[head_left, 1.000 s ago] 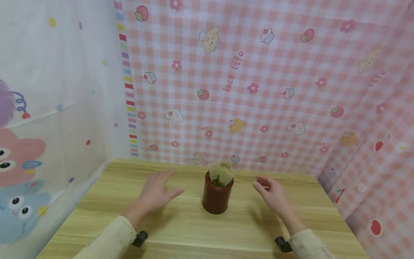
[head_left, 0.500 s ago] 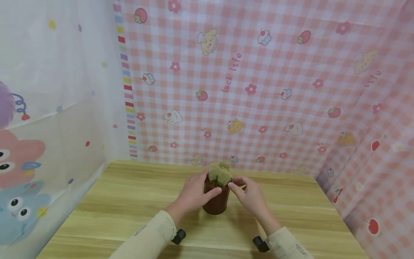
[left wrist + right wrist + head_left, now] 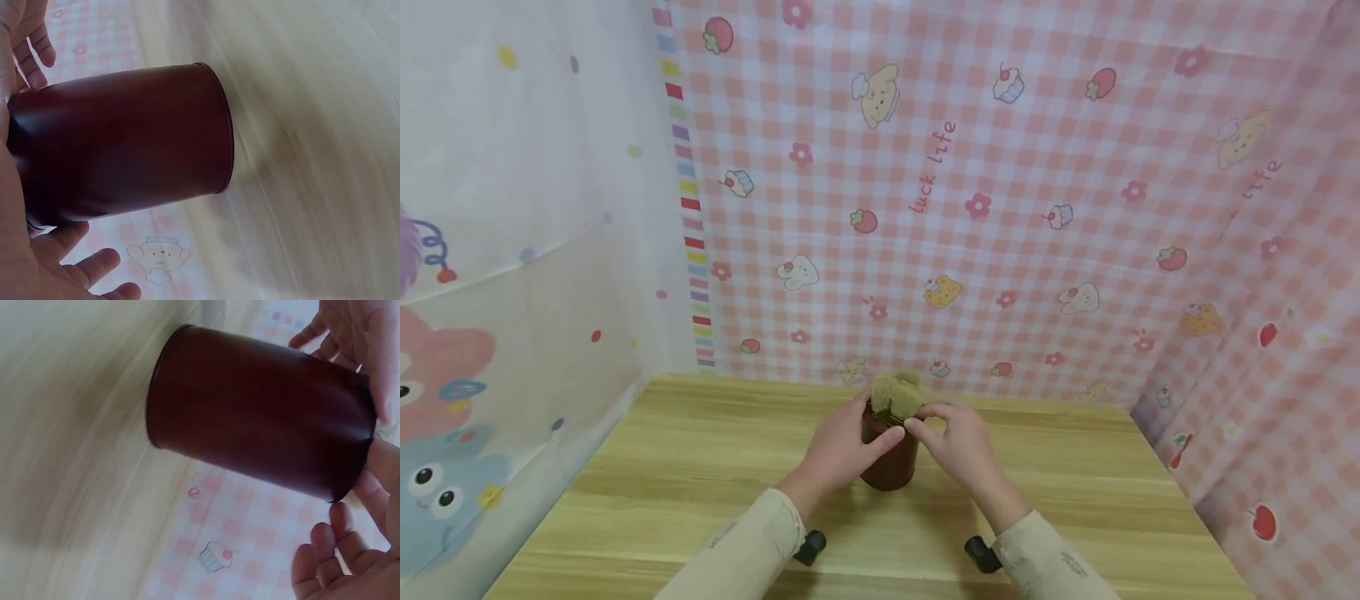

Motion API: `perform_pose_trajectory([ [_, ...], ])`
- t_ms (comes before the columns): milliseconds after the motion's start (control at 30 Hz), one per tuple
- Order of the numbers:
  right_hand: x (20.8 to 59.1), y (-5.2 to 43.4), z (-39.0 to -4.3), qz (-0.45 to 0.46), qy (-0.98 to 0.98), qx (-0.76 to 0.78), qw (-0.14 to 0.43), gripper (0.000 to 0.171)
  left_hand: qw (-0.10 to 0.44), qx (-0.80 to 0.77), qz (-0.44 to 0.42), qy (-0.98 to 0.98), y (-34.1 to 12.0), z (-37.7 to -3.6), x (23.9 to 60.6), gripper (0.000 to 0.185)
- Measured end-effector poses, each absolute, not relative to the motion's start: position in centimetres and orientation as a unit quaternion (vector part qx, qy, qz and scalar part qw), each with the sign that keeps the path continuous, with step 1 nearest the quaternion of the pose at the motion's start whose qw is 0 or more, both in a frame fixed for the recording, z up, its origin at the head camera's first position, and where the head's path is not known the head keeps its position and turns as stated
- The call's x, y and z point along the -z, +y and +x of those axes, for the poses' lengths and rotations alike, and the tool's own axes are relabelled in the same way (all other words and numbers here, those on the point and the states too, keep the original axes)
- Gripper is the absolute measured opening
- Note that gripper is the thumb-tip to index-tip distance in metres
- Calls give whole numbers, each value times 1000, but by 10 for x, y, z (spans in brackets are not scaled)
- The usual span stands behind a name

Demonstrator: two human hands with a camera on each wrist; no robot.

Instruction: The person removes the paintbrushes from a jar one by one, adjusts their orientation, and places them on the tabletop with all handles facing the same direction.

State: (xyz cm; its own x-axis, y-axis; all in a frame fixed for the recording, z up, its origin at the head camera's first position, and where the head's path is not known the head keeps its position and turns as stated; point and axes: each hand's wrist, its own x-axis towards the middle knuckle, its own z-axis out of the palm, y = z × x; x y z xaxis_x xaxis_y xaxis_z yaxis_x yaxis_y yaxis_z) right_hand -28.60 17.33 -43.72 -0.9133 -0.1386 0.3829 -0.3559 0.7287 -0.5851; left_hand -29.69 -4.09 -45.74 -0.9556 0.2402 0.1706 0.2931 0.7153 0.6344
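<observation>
A dark red cylindrical holder (image 3: 891, 464), smooth-sided and open at the top, stands on the wooden table. Out of its mouth stick fuzzy beige tops (image 3: 898, 393) with thin greenish-gold stalks below them. My left hand (image 3: 841, 443) grips the rim from the left, its thumb across the front and its fingers behind the left side. From the right, my right hand (image 3: 964, 446) pinches the rim near the tops with thumb and forefinger. In the left wrist view the holder's side (image 3: 125, 144) fills the middle. The right wrist view shows the right hand's fingers (image 3: 325, 547) spread beside the rim.
The wooden table (image 3: 1075, 492) extends around the holder. Behind it hangs a pink checked cloth (image 3: 1052, 275), which also covers the right side. A white cartoon-printed cloth (image 3: 565, 275) hangs on the left. Black camera mounts (image 3: 981, 553) sit by both wrists.
Both hands came in from either side and took hold of the holder's rim. Over the last half second the right hand moved left, and the holder shifted slightly left.
</observation>
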Motion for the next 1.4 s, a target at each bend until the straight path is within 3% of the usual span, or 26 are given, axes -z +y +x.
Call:
perform_pose_trajectory([
  [267, 429, 145, -291, 116, -919, -353, 128, 21, 45, 349, -108, -930, -57, -299, 454, 103],
  [533, 418, 127, -296, 138, -918, -343, 142, 12, 19, 379, -110, -919, -63, -298, 454, 101],
  [867, 408, 122, -295, 85, -921, -362, 114, 50, 29, 372, -113, -921, -63, -296, 456, 101],
  [1067, 397, 123, -293, 118, -910, -373, 140, 53, 26, 380, -92, -920, -66, -295, 457, 103],
  [1233, 402, 120, -296, 117, -937, -316, 88, 62, 21, 381, -92, -920, -68, -295, 457, 105],
  [1400, 405, 117, -301, 138, -930, -329, 87, 74, 18, 383, -93, -919, -67, -295, 457, 106],
])
